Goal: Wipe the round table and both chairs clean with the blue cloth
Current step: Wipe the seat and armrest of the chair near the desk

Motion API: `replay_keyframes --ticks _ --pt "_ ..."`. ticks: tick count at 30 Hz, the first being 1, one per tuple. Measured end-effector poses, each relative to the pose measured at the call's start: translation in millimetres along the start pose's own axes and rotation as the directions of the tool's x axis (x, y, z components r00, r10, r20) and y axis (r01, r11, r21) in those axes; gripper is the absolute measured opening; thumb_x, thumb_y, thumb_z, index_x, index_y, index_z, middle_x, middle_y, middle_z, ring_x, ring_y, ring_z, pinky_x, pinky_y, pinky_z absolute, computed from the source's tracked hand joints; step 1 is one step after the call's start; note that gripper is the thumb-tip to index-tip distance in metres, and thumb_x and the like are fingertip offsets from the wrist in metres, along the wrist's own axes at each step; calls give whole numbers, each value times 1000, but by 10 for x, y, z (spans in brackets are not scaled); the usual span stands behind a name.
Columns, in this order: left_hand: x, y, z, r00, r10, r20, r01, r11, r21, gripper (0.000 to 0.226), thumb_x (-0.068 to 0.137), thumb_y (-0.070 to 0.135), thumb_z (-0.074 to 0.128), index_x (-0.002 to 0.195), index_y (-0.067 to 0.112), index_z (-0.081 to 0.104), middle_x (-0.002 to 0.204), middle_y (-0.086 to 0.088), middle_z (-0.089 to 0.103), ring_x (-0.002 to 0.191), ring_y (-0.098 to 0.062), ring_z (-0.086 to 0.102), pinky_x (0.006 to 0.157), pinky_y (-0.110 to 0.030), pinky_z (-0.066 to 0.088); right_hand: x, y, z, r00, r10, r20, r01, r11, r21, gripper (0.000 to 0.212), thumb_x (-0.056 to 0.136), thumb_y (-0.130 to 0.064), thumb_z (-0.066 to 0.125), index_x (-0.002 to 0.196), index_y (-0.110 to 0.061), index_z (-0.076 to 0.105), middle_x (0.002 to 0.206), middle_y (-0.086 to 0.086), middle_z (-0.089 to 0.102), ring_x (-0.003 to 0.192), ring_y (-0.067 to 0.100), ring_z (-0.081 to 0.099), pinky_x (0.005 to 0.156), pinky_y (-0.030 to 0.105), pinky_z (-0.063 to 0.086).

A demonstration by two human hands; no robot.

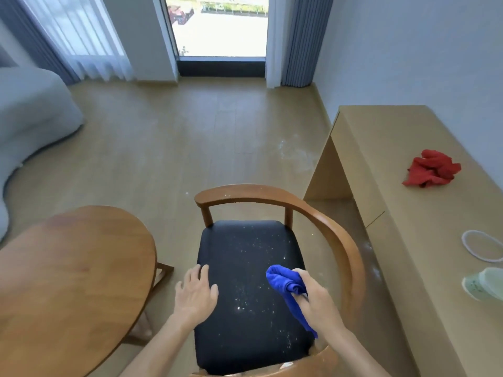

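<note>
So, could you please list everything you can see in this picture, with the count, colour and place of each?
chair: one, brown wooden frame, black seat flecked with white specks, centre foreground
round table: one, brown wood, left of the chair
blue cloth: one, blue, bunched over the seat's right side
red cloth: one, red, crumpled on the counter
counter: one, light wood, along the right wall
white ring: one, white, lying on the counter
cup: one, pale green, lying at the right edge
sofa: one, grey, far left
curtains: grey, beside the window
left hand: open, over the seat's left edge
right hand: grip on the blue cloth
</note>
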State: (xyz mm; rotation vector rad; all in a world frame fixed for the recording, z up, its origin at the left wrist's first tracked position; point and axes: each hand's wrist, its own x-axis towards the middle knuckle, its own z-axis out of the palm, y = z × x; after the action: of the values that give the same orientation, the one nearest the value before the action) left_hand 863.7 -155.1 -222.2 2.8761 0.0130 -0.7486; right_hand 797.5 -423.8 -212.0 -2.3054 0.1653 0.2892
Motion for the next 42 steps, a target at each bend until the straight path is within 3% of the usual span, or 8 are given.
replay_keyframes --ticks 10,19,25,31,33,36,39,42 --pt "193 -179 485 975 -211 69 211 978 3 56 101 40 29 151 21 15 161 -1 13 148 -19 12 119 -42 20 558 442 457 977 17 211 -27 999 45 37 98 -21 49 129 -40 38 115 -10 53 101 7 55 88 18 46" --pt "1172 -334 429 979 -200 27 201 979 -45 58 101 43 27 152 20 11 162 -4 9 150 -24 7 120 -45 14 1072 643 813 953 53 298 -37 997 -61 46 99 -19 43 119 -58 28 113 -12 49 104 7 51 90 20 41" --pt "1995 -282 195 983 -107 -148 89 989 -120 59 101 38 32 152 14 15 161 -7 15 149 -24 11 119 -44 14 1664 702 980 979 52 197 -11 979 -203 45 97 -14 44 137 -34 39 108 -5 49 98 12 48 83 31 47" --pt "2109 -364 764 995 -77 -60 72 995 -74 59 101 39 30 153 15 15 161 -7 14 148 -22 10 120 -43 15 2505 554 1332 975 -212 -66 154 861 -484 69 70 9 68 132 -19 54 101 8 59 82 28 57 57 36 47" --pt "2122 -415 967 996 -85 -14 84 995 -60 59 101 40 29 153 16 14 161 -5 12 149 -22 9 120 -41 13 2725 530 1553 956 -269 -115 152 794 -589 73 61 12 71 127 -16 59 100 13 61 82 31 58 62 40 50" --pt "2139 -460 1188 997 -72 0 72 997 -5 60 101 41 29 154 17 14 162 -5 11 149 -22 9 119 -40 15 2814 573 1940 962 -246 119 267 753 -601 68 66 -1 75 130 -17 56 110 16 59 92 37 59 77 44 51" --pt "2227 -409 1295 999 -36 5 36 997 61 60 100 40 33 153 15 17 161 -7 14 149 -24 12 117 -41 17 2622 709 2044 926 -167 337 319 824 -468 50 83 -17 67 132 -15 54 120 14 56 105 37 56 83 46 49" --pt "2372 -242 1373 993 111 -47 -108 992 66 57 90 34 45 138 5 47 146 -18 44 135 -36 42 104 -53 41 2496 762 1508 941 -334 62 331 862 -384 28 84 -16 58 110 -12 66 105 3 64 96 24 62 76 37 53"
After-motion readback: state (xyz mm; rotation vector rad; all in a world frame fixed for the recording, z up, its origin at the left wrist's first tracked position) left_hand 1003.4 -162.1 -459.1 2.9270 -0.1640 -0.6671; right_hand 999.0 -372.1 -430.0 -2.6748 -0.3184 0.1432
